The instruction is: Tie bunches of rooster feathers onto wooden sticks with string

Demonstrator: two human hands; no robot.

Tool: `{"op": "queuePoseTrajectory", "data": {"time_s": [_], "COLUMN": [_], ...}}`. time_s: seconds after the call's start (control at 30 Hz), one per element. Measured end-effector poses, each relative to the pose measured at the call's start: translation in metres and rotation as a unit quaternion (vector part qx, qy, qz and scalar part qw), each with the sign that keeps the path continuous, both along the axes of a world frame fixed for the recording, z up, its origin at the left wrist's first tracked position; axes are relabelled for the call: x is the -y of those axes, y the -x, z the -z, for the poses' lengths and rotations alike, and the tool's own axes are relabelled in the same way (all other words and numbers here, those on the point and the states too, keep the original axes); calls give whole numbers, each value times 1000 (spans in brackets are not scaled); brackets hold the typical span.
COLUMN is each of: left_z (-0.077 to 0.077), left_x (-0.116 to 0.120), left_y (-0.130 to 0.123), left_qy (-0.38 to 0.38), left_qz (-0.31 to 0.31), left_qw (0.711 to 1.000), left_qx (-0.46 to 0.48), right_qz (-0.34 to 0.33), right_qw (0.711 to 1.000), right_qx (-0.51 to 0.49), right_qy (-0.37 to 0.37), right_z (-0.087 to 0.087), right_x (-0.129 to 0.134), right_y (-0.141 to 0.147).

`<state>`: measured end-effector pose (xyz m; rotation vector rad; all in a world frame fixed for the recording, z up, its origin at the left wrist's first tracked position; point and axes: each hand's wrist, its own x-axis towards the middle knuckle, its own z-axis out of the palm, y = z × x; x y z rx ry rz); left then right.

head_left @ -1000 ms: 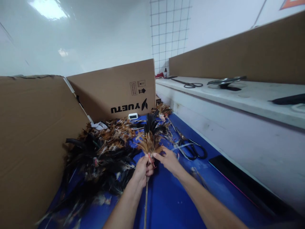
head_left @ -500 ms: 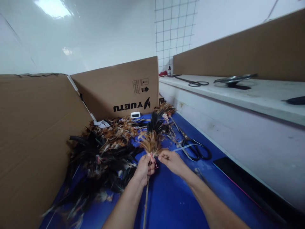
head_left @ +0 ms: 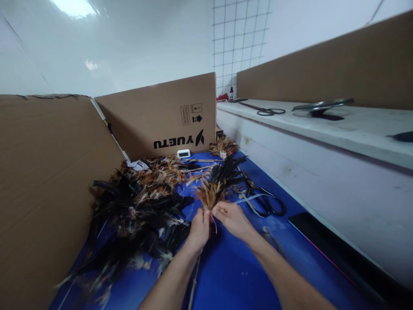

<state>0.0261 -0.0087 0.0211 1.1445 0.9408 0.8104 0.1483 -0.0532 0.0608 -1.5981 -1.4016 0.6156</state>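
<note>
Feather bundle (head_left: 215, 188): where, and why two hands?

Centre of frame. Left hand (head_left: 198, 228) grips it low, presumably for steadiness; right hand (head_left: 232, 220) pinches near the pink string (head_left: 214, 222); on what, I cannot tell.

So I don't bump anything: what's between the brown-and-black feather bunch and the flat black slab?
The head view shows the right hand, then black-handled metal scissors with a pale strip across them.
</note>
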Motion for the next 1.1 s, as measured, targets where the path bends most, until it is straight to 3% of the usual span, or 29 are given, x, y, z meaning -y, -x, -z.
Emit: {"op": "queuePoseTrajectory", "data": {"time_s": [0.13,0.27,0.6,0.87,1.1], "left_z": [1,-2,-9,-24,-30], "left_x": [0,3,12,23,29], "left_y": [-1,-1,-2,-3,-4], "left_qy": [-133,-188,-200,-242,-153], "left_qz": [-26,-21,-20,-34,-51], "left_qw": [985,968,971,960,986], "left_qx": [-104,-163,-128,-139,-44], "right_qz": [5,6,22,45,63], "right_qw": [1000,1000,999,998,997], "right_qx": [24,11,-30,-20,-14], "right_qy": [8,-4,-7,-29,-38], "right_z": [1,7,6,2,-5], "right_x": [0,-2,0,2,5], "right_y": [2,2,-1,3,0]}}
